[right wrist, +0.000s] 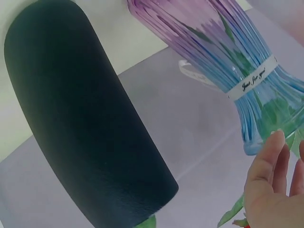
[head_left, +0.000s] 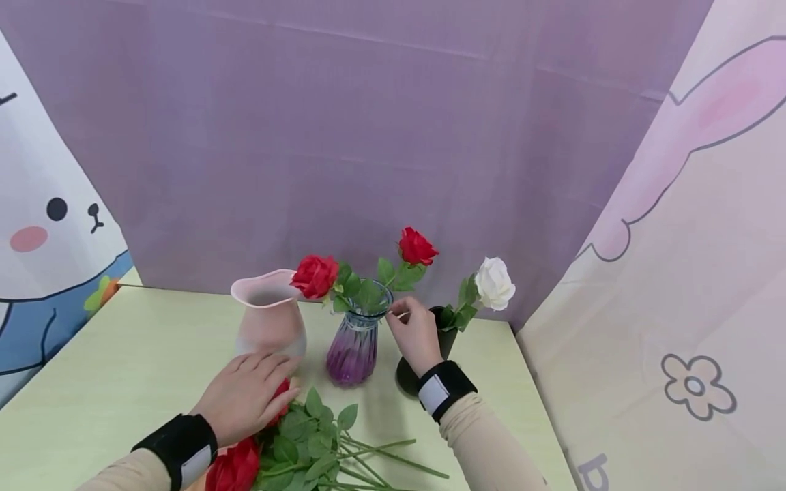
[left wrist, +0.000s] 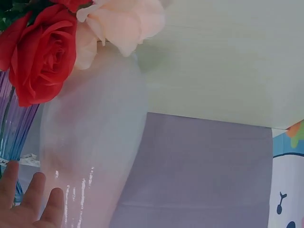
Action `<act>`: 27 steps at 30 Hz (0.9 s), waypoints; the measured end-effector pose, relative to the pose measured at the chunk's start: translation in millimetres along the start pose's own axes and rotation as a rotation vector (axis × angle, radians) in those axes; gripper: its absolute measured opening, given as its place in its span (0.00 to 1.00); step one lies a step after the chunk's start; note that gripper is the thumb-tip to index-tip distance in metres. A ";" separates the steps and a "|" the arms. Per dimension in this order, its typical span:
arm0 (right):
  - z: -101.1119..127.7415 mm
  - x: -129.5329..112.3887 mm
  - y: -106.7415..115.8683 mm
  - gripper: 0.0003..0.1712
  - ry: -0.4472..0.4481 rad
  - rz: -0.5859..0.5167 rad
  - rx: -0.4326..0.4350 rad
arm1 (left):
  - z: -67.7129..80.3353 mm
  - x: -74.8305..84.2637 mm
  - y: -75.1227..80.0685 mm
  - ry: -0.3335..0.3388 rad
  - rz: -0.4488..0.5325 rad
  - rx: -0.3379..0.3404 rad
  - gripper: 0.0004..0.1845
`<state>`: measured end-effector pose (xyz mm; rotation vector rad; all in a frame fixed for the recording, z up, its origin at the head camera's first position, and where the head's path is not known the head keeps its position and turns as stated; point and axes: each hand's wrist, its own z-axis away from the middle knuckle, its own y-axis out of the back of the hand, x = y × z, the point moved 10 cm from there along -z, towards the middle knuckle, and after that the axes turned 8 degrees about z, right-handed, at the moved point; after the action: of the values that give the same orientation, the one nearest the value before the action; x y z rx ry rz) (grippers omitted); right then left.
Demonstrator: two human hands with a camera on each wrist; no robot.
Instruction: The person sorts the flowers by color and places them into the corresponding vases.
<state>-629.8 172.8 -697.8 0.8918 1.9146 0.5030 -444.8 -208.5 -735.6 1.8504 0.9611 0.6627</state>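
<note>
1. Glass, ribbed and shading from blue at the neck to purple at the base: that is the glass vase (head_left: 358,344) your right hand (head_left: 416,335) works at, in the middle of the pale green table (head_left: 123,354).
2. Your right hand is raised beside the vase's rim, wrist bent back, fingertips pinched together on a thin pale stem end (head_left: 402,315) right at the rim. The grip is closed on that stem.
3. Two red roses stand in the glass vase: one rose (head_left: 315,275) leans left over the neighbouring pink vase (head_left: 269,320), the taller rose (head_left: 417,247) rises above your right hand.
4. From the right wrist, your fingers (right wrist: 273,161) lie just beside the flared blue neck of the glass vase, which carries a white band with script.
5. The black vase (head_left: 408,375) stands behind your right hand, largely hidden by it, and holds a white rose (head_left: 494,283).
6. Your left hand (head_left: 248,395) lies palm down, fingers straight and relaxed, resting on a red bloom (head_left: 282,395) of the loose bunch (head_left: 307,443) lying on the table's near edge. It grips nothing.
7. From the left wrist, your fingertips (left wrist: 35,197) sit close to the pink vase's wall; I cannot tell whether they touch it.
8. Both forearms wear beige sleeves with black wrist straps.
</note>
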 end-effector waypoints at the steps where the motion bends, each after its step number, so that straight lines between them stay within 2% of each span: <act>1: 3.8 0.7 -0.6 0.10 -0.004 0.000 -0.001 | 2.7 -2.2 0.2 0.004 -0.007 -0.004 0.41; 8: 30.9 -12.7 0.3 0.10 0.028 -0.032 -0.042 | 23.7 -18.9 1.3 0.029 -0.036 -0.020 0.43; 14: 55.9 -31.0 -7.8 0.13 0.071 -0.068 -0.102 | 34.9 -25.9 11.2 0.073 -0.050 -0.045 0.43; 22: 101.1 -80.0 -14.4 0.15 0.114 -0.137 -0.241 | 56.1 -38.2 19.3 0.121 -0.064 -0.044 0.43; 27: 134.1 -113.5 -20.0 0.13 0.127 -0.149 -0.339 | 73.3 -49.9 16.1 0.158 -0.063 -0.043 0.43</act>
<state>-485.6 71.1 -709.7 0.5047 1.9162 0.7810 -410.9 -289.6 -755.2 1.7432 1.0942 0.7936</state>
